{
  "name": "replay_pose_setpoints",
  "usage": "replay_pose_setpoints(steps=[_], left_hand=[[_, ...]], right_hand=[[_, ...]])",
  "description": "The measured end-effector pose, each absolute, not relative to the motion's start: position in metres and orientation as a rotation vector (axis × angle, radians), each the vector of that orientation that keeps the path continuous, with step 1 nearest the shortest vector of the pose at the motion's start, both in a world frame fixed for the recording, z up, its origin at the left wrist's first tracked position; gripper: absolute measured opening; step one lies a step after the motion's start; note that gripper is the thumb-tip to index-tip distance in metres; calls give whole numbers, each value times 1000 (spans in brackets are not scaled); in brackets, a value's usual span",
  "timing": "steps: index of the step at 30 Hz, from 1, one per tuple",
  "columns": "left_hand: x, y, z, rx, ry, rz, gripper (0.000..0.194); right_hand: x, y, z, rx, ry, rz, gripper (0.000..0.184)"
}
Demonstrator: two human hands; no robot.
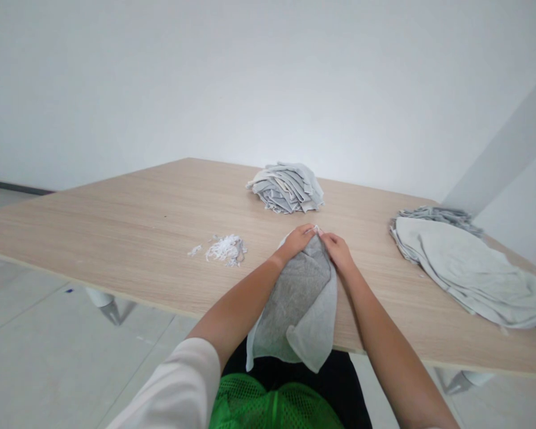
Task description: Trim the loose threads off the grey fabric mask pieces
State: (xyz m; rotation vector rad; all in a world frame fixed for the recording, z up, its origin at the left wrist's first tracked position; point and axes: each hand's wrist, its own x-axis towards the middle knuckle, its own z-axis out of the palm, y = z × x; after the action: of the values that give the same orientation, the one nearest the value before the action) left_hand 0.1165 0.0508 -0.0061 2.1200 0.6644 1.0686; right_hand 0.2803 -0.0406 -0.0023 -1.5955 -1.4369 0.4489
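As I view it remotely, the left hand (pixel 297 242) and right hand (pixel 337 251) both pinch the tip of a folded grey cloth (pixel 300 298). Its layers lie flat on the counter (pixel 116 220).

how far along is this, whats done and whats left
A layered stack of grey fabric pieces on the far side of the wooden table looks done. In hand is a grey cloth, held at its top by the left hand and right hand. The loose heap of pale grey cloth at right looks left.
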Motion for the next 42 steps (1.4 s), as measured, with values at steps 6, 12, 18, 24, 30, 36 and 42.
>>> replay_pose_setpoints(steps=[6,12,18,24,30,36,42], left_hand=[[109,42,5,2132,967,1132,34],[102,30,22,2034,1398,1171,33],[88,30,36,1964,1610,1246,35],[74,34,45,1869,1811,1119,31],[62,26,59,2078,1909,1176,37],[54,2,77,2503,1412,383,27],[42,-41,79,2611,1349,111,30]], right_hand=[[280,-48,6,-1852,-1552,338,29],[281,-56,14,-2095,-1590,273,28],[291,-63,22,-2213,-1523,190,29],[315,-68,32,-2110,-1244,53,28],[319,-76,36,-1620,-1265,909,37],[322,-75,28,-1709,-1279,1156,35],[341,-68,29,-1973,-1289,598,36]])
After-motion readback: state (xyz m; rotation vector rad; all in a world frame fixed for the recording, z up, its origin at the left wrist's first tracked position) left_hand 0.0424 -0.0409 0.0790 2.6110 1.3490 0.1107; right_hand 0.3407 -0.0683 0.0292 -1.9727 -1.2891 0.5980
